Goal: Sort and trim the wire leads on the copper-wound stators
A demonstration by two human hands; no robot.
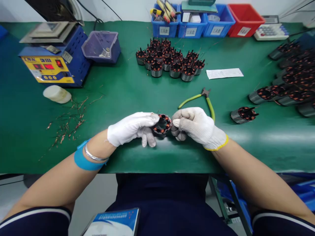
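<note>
The green bench is carrying a crowd of motor cores at right and a cluster at the back; which are finished, I cannot tell. The right hand is pinching its fingers together; the left hand is clamping its fingers on a single core between them, seemingly part-done. Wire scraps are lying at left
</note>
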